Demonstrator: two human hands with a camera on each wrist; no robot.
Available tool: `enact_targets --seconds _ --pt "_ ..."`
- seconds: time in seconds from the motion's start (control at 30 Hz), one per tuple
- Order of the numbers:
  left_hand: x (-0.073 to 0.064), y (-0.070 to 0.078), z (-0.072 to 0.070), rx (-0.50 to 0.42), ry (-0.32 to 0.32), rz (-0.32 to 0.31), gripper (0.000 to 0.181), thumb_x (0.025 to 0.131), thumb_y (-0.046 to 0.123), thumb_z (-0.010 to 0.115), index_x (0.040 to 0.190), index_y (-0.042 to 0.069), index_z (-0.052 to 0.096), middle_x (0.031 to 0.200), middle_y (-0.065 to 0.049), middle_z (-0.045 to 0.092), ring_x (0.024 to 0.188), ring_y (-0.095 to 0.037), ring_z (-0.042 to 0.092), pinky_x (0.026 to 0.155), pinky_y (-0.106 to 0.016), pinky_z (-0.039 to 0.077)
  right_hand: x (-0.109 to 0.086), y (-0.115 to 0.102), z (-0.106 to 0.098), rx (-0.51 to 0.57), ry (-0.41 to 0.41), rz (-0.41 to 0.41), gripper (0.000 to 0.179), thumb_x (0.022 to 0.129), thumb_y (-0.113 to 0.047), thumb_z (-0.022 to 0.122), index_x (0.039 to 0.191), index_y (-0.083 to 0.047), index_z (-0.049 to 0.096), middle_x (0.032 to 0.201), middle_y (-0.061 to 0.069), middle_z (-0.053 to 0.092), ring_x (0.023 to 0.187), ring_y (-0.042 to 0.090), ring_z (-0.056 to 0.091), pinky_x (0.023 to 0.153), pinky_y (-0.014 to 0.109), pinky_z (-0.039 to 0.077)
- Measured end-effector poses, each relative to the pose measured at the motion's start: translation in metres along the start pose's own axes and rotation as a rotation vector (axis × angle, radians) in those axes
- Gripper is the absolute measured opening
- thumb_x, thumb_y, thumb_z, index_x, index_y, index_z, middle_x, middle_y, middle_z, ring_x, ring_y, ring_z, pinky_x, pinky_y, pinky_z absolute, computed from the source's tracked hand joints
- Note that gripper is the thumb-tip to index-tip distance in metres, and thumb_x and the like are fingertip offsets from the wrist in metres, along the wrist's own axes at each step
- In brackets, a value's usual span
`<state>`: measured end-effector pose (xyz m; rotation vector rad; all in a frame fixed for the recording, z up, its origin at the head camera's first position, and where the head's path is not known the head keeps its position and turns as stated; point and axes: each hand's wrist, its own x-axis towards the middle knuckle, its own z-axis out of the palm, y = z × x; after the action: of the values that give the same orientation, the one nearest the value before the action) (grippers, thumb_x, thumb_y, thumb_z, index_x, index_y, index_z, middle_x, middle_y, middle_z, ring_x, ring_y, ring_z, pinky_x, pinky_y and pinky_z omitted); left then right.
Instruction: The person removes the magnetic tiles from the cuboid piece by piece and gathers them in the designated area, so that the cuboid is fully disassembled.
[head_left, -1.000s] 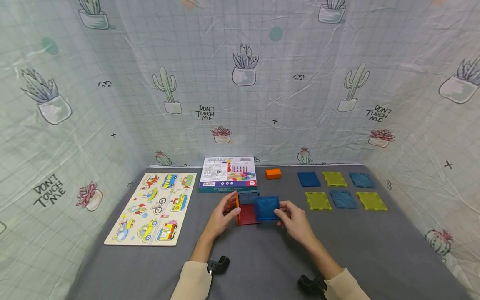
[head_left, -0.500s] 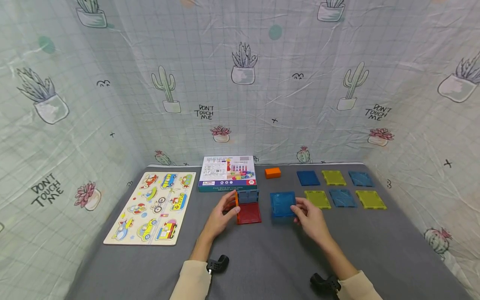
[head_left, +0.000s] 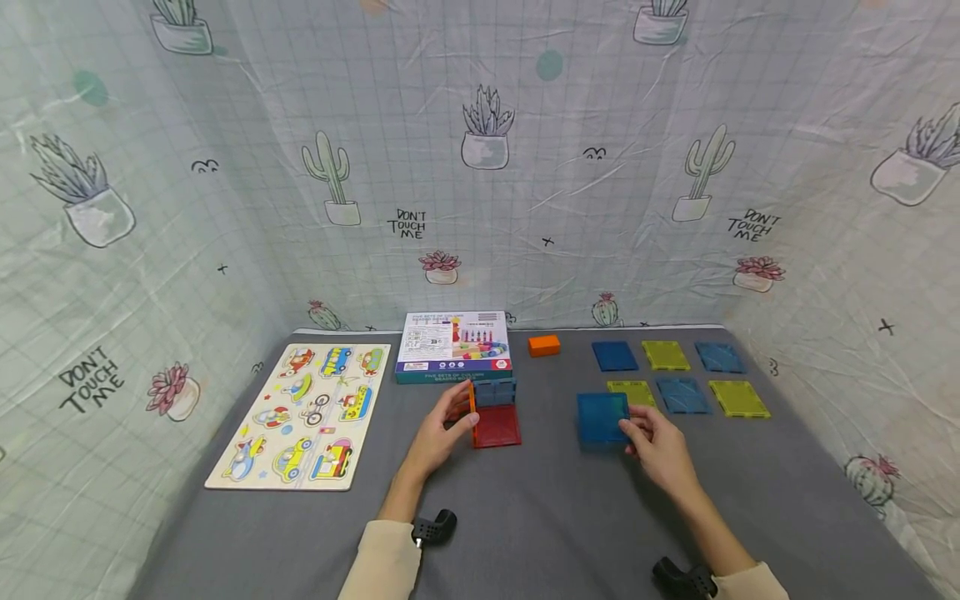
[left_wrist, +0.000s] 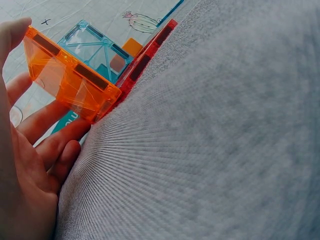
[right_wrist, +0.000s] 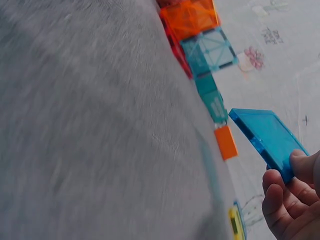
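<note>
— Hands busy?
— Both: the left hand (head_left: 437,434) holds the upright orange tile (left_wrist: 56,71) at the red tile's (head_left: 497,427) left edge; the right hand (head_left: 662,447) pinches a blue tile (head_left: 601,417), well to the red tile's right.
— What else is near the red tile?
— A pale blue tile (head_left: 495,392) stands along its far edge, with a box (head_left: 454,346) beyond that.
</note>
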<state>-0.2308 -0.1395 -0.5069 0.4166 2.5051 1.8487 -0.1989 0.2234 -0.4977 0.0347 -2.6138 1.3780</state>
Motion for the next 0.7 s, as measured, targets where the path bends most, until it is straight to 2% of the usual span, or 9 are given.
enact_targets --seconds 0.33,0.7 --pt "0.001 0.002 -0.002 0.014 -0.014 0.005 0.064 0.099 0.028 0.063 0.155 0.013 0.037 0.151 -0.014 0.051 0.136 -0.033 0.051 0.112 -0.053 0.040 -0.009 0.023 -0.016 -0.070 0.002 0.012 0.037 0.102 -0.018 0.059 0.128 0.007 0.057 0.096 0.019 0.072 0.061 0.006 0.061 0.056 0.022 0.053" --pt "0.000 0.004 -0.003 0.013 -0.027 -0.004 0.064 0.098 0.030 0.063 0.155 0.013 0.037 0.152 -0.015 0.049 0.138 -0.035 0.050 0.114 -0.054 0.039 -0.021 0.036 -0.037 -0.146 -0.037 0.109 0.038 0.103 -0.019 0.057 0.130 0.007 0.056 0.103 0.021 0.072 0.062 0.008 0.061 0.057 0.022 0.050"
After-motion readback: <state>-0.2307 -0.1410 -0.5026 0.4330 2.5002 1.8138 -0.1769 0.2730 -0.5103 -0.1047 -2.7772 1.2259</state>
